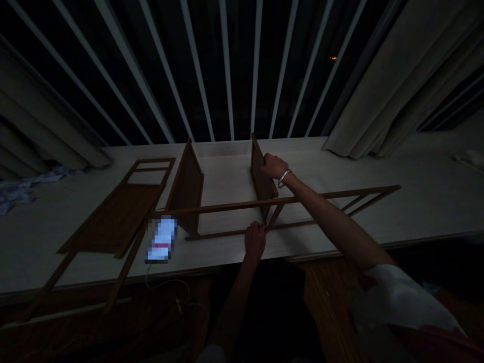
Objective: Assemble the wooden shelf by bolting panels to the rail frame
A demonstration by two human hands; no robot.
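A brown wooden frame [227, 205] with two long rails and cross bars lies along the pale ledge. Two flat wooden panels stand up from it, a left panel [187, 186] and a middle panel [260, 171]. My right hand [275, 166], a silver bangle at its wrist, is closed on the edge of the middle panel. Lower down, my left hand [255, 239] has its fingers curled at the frame's near rail, where a cross bar meets it under the middle panel. Its fingertips are partly hidden, and the whole scene is dim.
Another wooden piece [117, 212], a panel with legs, rests at the left and overhangs the ledge [227, 258]. A lit phone [162, 239] with a cable [168, 283] lies near the front edge. White window bars [226, 70] and curtains [381, 91] stand behind.
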